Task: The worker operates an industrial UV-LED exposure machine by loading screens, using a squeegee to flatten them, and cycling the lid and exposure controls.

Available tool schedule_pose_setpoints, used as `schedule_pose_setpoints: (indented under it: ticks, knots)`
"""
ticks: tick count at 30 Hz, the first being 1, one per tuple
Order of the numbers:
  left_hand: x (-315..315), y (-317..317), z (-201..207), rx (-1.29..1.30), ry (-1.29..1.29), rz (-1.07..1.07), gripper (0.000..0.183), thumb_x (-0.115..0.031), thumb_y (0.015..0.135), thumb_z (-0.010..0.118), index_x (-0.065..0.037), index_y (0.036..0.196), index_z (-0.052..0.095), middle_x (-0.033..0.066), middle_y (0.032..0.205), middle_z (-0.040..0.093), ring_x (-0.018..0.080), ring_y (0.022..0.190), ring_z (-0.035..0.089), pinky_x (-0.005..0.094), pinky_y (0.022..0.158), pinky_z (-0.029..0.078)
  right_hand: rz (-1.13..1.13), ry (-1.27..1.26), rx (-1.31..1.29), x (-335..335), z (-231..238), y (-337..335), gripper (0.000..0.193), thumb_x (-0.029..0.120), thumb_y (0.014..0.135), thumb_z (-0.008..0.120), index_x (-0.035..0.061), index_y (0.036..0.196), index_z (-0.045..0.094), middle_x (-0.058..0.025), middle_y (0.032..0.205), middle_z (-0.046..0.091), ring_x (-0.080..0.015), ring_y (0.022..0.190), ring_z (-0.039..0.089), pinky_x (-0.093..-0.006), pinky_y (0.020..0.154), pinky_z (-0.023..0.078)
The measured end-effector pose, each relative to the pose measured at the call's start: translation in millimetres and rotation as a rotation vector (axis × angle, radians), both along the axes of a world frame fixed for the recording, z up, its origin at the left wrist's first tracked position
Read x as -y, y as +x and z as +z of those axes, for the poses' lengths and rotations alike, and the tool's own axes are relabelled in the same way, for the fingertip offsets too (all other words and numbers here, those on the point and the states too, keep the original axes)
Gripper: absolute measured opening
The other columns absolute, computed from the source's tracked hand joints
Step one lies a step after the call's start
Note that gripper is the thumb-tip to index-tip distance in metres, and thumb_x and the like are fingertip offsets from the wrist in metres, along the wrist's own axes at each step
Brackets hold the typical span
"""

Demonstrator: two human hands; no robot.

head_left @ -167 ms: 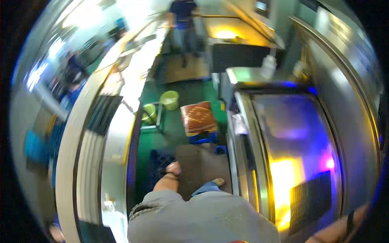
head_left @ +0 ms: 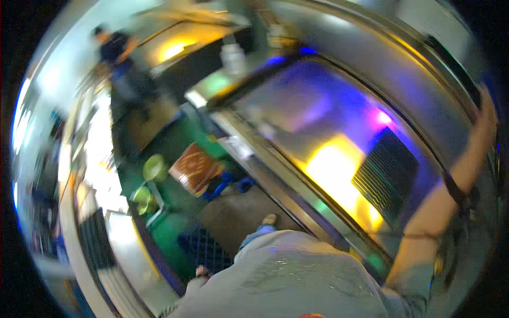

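Observation:
My right arm stretches up along the right side, with a dark band around it. My right hand (head_left: 486, 112) is at the far right rim, close to the end of a long dark bar (head_left: 453, 69) on the wall side. Blur and the bent rim hide its fingers, and I cannot make out whether it touches the bar. Left of the arm lies a large metal-framed machine with a glossy top (head_left: 281, 103), shining blue and yellow. A dark ribbed panel (head_left: 387, 177) appears on that top. My left hand is out of sight.
A white bottle (head_left: 233, 58) stands at the machine's far end. On the green floor are two green buckets (head_left: 155, 168), a blue stool with a patterned red-brown cover (head_left: 195, 169) and a dark mat (head_left: 204, 249). Another person (head_left: 119, 53) stands at the far left. A long bench (head_left: 124, 238) runs along the left.
My view has swung to the right, so the machine sits more centrally and tilted. My right arm has risen from the lower right corner up along the right rim.

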State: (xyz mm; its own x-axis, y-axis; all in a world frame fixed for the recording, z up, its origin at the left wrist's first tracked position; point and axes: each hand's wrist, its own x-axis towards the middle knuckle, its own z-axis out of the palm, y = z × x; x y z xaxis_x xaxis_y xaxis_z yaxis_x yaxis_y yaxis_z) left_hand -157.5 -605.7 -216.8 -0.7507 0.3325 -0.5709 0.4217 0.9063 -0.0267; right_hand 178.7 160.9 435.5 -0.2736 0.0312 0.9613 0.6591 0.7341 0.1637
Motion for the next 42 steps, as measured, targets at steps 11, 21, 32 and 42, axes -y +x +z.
schedule_pose_setpoints:
  ticks: [11,21,32,42]
  knots:
    - [-374.8,-140.1,169.2,-0.401,1.299,0.202,0.033,-0.02,0.091,0.05,0.002,0.115,0.049,0.0139,0.111,0.053,0.0275,0.097,0.052,0.0369,0.087,0.041,0.154,-0.591,0.289,202.4,-140.4,-32.0,0.019,0.022,0.077,0.065,0.0043,0.083,0.064,-0.0106,0.065,0.057,-0.0269,0.056,0.054,-0.0362,0.052,0.041]
    - [-586.6,83.9,338.8,0.041,1.066,-1.271,0.043,-0.033,0.083,0.056,-0.005,0.115,0.053,0.0118,0.124,0.05,0.0291,0.117,0.044,0.0446,0.095,0.036,0.165,-1.335,0.925,260.3,-327.5,-54.3,0.021,0.022,0.079,0.054,0.0028,0.086,0.056,-0.0172,0.068,0.06,-0.0353,0.064,0.06,-0.0473,0.057,0.045]
    - [-588.7,144.5,232.1,0.031,0.474,-1.296,0.062,-0.051,0.09,0.033,-0.01,0.138,0.03,0.0015,0.146,0.024,0.0216,0.135,0.019,0.0491,0.107,0.02,0.09,-1.603,0.94,269.6,-420.5,-63.3,0.019,0.014,0.081,0.046,0.0003,0.09,0.056,-0.0191,0.086,0.061,-0.0368,0.082,0.059,-0.047,0.072,0.046]
    - [-608.9,146.2,229.6,-0.031,0.477,-1.293,0.069,-0.05,0.088,0.039,-0.003,0.137,0.029,0.007,0.146,0.022,0.0292,0.134,0.019,0.0479,0.106,0.023,0.882,-1.993,0.146,273.2,-406.6,37.3,0.039,0.026,0.08,0.058,0.003,0.112,0.058,-0.0164,0.107,0.061,-0.0294,0.097,0.058,-0.0386,0.084,0.046]
